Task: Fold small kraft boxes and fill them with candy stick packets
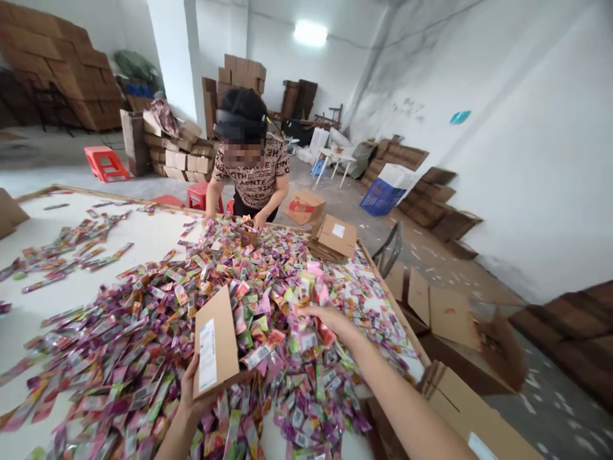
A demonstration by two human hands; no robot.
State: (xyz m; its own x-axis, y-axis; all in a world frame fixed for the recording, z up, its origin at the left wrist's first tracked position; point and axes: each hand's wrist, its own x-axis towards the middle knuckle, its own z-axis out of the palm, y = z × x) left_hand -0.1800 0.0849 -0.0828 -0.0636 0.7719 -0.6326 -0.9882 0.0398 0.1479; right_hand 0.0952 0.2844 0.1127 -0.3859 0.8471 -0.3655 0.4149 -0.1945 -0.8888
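Note:
My left hand (189, 387) grips a small brown cardboard box (228, 332) by its near left side. The box is tilted, with a white label on its outer flap, and colourful packets show at its opening. Beside it on the right, my right hand (325, 317) is closed around a bunch of small shiny packets (313, 287), pink, green and red, blurred by motion. Under both hands spreads a large heap of similar purple, pink and green packets (143, 332) on a white table (143, 239).
Across the table a person (251, 166) has both hands at another small box (248, 237) among the packets. Flattened cartons (334, 236) lie at the table's right corner. Open cardboard boxes (450, 326) stand on the right floor. Red stools (106, 163) are beyond the table.

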